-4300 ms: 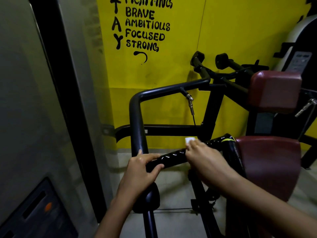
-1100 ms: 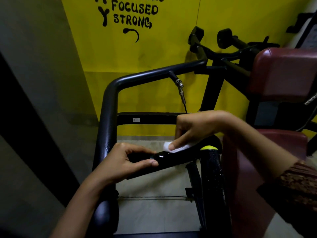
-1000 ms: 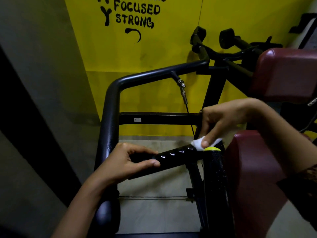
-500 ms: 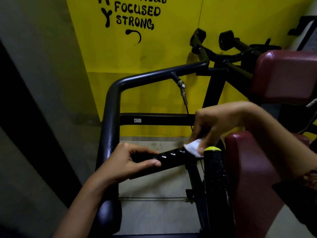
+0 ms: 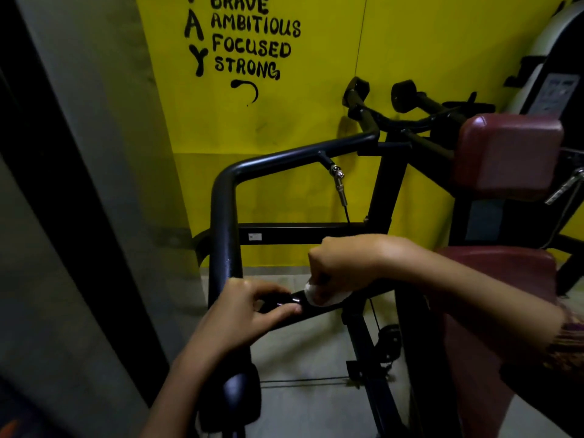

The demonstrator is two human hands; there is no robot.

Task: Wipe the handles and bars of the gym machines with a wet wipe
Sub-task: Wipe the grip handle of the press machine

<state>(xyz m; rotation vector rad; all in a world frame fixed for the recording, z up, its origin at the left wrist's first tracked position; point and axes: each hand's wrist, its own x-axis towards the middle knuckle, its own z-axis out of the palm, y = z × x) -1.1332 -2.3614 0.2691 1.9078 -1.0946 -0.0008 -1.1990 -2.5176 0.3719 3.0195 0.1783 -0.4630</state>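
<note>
Wipe [image 5: 317, 294]: white, bunched under my right hand [image 5: 344, 267], pressed onto top of black handle [image 5: 320, 312], just right of my left hand [image 5: 243, 314]. Right fingers curled down over wipe, gripping it against handle. Left fingers and thumb wrapped round left end of same handle, holding it. Hands near each other, not touching. Handle meets bent black bar [image 5: 224, 216] at left. Red pad [image 5: 508, 153] far right. Yellow wall [image 5: 284, 128] with black lettering behind machine.
</note>
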